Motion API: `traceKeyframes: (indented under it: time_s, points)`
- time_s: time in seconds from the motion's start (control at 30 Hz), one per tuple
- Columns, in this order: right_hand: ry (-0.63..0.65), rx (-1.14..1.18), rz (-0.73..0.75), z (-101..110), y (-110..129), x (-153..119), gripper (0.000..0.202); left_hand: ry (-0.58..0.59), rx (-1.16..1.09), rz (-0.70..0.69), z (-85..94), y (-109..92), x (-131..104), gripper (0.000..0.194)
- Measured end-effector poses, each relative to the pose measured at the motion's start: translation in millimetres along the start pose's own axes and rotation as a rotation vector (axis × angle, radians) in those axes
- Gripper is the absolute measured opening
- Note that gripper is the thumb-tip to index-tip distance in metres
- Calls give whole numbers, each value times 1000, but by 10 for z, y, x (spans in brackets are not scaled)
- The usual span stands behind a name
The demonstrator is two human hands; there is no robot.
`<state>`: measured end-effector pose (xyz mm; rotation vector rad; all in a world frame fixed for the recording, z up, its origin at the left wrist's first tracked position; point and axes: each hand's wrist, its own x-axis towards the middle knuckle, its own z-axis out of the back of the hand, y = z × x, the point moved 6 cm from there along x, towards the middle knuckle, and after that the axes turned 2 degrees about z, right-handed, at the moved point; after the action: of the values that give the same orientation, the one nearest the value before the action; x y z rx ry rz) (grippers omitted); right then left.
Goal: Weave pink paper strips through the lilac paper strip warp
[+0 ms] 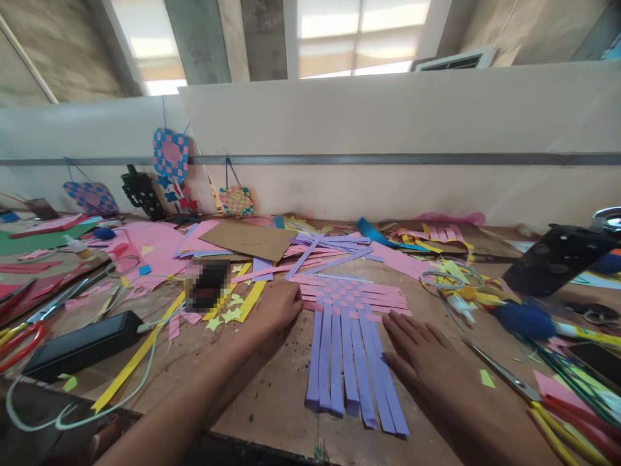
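Pink paper strips [388, 298] cross purple strips [334, 362] in a checkered weave [342, 291] lying on the wooden table [272, 401]. The purple strips fan out loose toward the front edge. At the left side of the weave, my left hand [284, 304] is closed, its fingers curled at the ends of the pink strips; what it holds, if anything, is hidden. My right hand [422, 346] lies palm down with fingers stretched, its fingertips by the right ends of the pink strips and its thumb beside the outer purple strip.
Loose purple strips [334, 243] and brown cardboard [247, 239] lie behind the weave. Scissors [514, 382], blue yarn [524, 320] and a glue bottle [460, 307] are at right. A black power bank [87, 343], yellow strips [140, 356] and red-handled scissors [29, 333] are at left.
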<state>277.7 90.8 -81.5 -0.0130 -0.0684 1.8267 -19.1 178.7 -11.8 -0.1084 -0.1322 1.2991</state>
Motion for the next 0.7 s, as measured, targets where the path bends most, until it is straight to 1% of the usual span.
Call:
traceKeyframes:
  time_s: [0.13,0.3,0.4,0.47,0.53,0.57,0.63,0.7]
  points:
    - [-27,20,3,20,4,3,67,13,15,30,-17,-1,22,17]
    - [5,27,-8,81,30,-1,68,21,24,40,-32,-36,38,20]
    - [-9,54,45,127,80,-18,67,10,37,28,41,-98,4,24]
    - [-37,98,96,154,118,-31,66,-20,48,6,118,-177,-64,28]
    - [-71,154,141,180,150,-40,64,-56,53,-35,165,-291,-169,33]
    - [-89,183,159,193,165,-41,63,-68,48,-68,161,-360,-230,34]
    - [-121,244,204,224,204,-35,61,-67,26,-163,81,-509,-359,38]
    - [-138,300,264,250,263,-15,61,-45,-37,-348,-62,-683,-498,43]
